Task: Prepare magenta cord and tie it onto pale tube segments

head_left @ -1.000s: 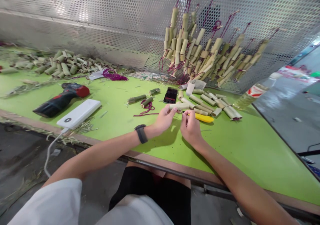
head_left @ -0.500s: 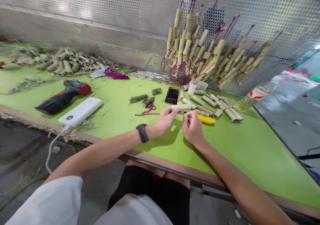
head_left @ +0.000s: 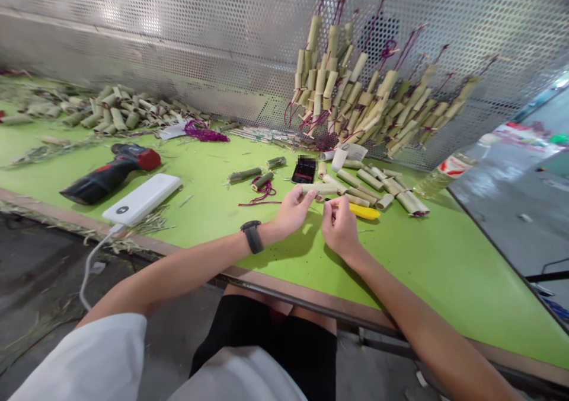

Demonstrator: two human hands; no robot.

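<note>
My left hand (head_left: pixel 294 211), with a dark watch on its wrist, holds a short pale bamboo tube (head_left: pixel 325 188) between thumb and fingers. Close beside the tube's right end, my right hand (head_left: pixel 341 228) is closed in a pinch. Whatever is between its fingertips is too small to make out. A yellow-handled tool (head_left: pixel 365 212) shows just behind the right fingers; its dark end lies near the fingertips, and I cannot tell whether the hand touches it. A phone (head_left: pixel 304 171) lies behind the left hand. Cut bamboo tubes (head_left: pixel 358 181) lie beyond the right hand.
Strung bamboo bundles (head_left: pixel 355 92) lean on the perforated metal panel (head_left: pixel 213 27). A cordless drill (head_left: pixel 113 172), a white power bank (head_left: pixel 143 198) and a pile of bamboo pieces (head_left: pixel 115 110) are at left. Purple cord (head_left: pixel 204 131) lies behind. A bottle (head_left: pixel 453 169) stands at right.
The view has shifted slightly. Both hands keep nearly the same pose, and the left still holds the bamboo tube.
</note>
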